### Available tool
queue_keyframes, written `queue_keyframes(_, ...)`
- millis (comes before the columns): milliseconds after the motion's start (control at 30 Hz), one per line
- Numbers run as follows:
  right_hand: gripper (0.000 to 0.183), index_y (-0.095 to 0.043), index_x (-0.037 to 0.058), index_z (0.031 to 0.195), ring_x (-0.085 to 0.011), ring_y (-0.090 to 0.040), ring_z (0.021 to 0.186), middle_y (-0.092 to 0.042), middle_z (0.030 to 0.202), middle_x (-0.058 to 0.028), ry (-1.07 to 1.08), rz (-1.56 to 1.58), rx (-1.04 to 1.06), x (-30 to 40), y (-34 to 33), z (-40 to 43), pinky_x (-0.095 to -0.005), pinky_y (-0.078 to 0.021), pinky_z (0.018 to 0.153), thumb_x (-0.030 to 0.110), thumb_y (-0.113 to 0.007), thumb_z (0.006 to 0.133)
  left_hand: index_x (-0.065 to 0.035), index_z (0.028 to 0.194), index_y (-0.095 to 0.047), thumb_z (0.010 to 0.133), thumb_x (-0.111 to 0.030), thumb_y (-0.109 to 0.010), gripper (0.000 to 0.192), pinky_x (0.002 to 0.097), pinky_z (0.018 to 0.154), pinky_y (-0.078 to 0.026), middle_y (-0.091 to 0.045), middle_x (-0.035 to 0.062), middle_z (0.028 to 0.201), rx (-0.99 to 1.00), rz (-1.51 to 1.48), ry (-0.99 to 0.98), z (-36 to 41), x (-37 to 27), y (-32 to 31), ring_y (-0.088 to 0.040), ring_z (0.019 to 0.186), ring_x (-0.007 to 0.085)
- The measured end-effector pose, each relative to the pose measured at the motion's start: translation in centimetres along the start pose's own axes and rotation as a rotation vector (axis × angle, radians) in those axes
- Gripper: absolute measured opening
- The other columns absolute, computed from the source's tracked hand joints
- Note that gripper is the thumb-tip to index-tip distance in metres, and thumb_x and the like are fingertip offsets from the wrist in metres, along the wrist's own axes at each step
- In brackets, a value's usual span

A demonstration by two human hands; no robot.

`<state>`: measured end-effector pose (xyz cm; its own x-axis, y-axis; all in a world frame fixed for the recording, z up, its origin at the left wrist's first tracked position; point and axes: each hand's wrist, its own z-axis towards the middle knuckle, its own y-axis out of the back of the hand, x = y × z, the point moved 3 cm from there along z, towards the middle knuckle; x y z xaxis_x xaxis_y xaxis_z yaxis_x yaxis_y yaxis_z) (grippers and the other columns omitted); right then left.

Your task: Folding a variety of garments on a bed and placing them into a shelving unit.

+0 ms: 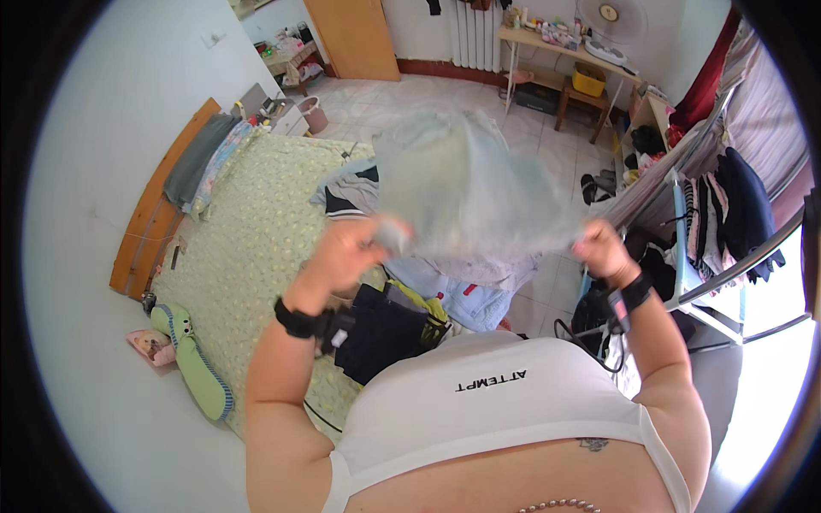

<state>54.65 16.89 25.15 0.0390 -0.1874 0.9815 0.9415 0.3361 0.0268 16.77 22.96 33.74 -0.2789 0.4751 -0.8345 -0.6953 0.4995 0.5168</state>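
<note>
A pale blue-grey garment [471, 186], perhaps light denim, is spread in the air before me and blurred by motion. My left hand [346, 250] pinches its near left corner. At the other end, my right hand [604, 250] grips the near right corner. Beneath it, a light blue garment [481, 304] and a pale patterned cloth [510, 272] are partly hidden. Dark navy folded clothing [378, 330] lies on the bed below my left wrist, beside a yellow-green garment [433, 308]. A grey and black garment [349, 192] shows behind the raised cloth.
The bed [256, 211] has a wooden headboard [151, 224] and a green plush toy [199, 372] at its side. On my right stands a metal rack [680, 224] with hanging clothes [731, 218]. A desk [558, 42] with a fan [609, 13] is against the far wall.
</note>
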Motion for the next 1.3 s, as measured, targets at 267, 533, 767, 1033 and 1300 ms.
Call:
queue_keyframes(267, 0.016, -0.065, -0.0034, 0.092, -0.0125, -0.051, 0.087, -0.063, 0.092, -0.0040, -0.432, 0.097, 0.057, -14.8, -6.5, -7.9, -0.0267, -0.0394, 0.080, 0.009, -0.063, 0.081, 0.0012, 0.095, -0.062, 0.080, 0.001, -0.056, 0.016, 0.0225, 0.075, -0.045, -0.064, 0.0014, 0.089, 0.205, -0.429, 0.433, -7.0, 16.3, -10.8, -0.057, 0.081, 0.0086)
queue_keyframes(533, 0.024, -0.064, -0.0022, 0.097, -0.0103, -0.052, 0.084, -0.061, 0.091, -0.0020, -0.530, -0.074, -0.068, -14.7, -2.5, -1.1, -0.0235, -0.0402, 0.079, 0.019, -0.058, 0.085, -0.0013, 0.098, -0.061, 0.083, -0.006, -0.056, 0.017, 0.0248, 0.077, -0.044, -0.062, 0.0006, 0.090, -0.051, -0.377, 0.484, -2.2, 19.5, -8.4, -0.056, 0.083, 0.0091)
queue_keyframes(767, 0.044, -0.044, 0.0016, 0.126, -0.0150, -0.048, 0.103, -0.053, 0.119, -0.0075, -0.228, 0.206, -0.244, -18.0, -0.9, 9.3, -0.0251, -0.0363, 0.087, 0.017, -0.052, 0.086, -0.0039, 0.128, -0.036, 0.083, -0.020, -0.060, 0.053, 0.0342, 0.092, -0.036, -0.049, 0.0132, 0.120, -0.436, -0.470, 0.682, 4.7, 26.0, -5.2, -0.047, 0.110, 0.0215)
queue_keyframes(1033, 0.074, -0.037, -0.0051, 0.128, -0.0292, -0.053, 0.105, -0.053, 0.115, -0.0240, -0.884, -0.121, -0.340, -29.5, -2.2, 6.2, -0.0323, -0.0409, 0.089, 0.041, -0.063, 0.076, -0.0110, 0.141, 0.001, 0.079, -0.033, -0.066, 0.095, 0.0430, 0.101, -0.026, -0.021, 0.0189, 0.141, -0.443, -0.392, 1.199, 0.3, 32.2, -13.2, -0.029, 0.126, 0.0299)
queue_keyframes(1300, 0.079, -0.040, -0.0074, 0.123, -0.0265, -0.058, 0.097, -0.056, 0.109, -0.0230, -0.897, -0.140, -0.463, -29.3, -2.8, 8.4, -0.0324, -0.0457, 0.081, 0.045, -0.068, 0.071, -0.0088, 0.141, 0.001, 0.077, -0.034, -0.068, 0.097, 0.0387, 0.100, -0.029, -0.027, 0.0199, 0.138, -0.527, -0.494, 1.121, -0.4, 35.2, -15.8, -0.033, 0.123, 0.0285)
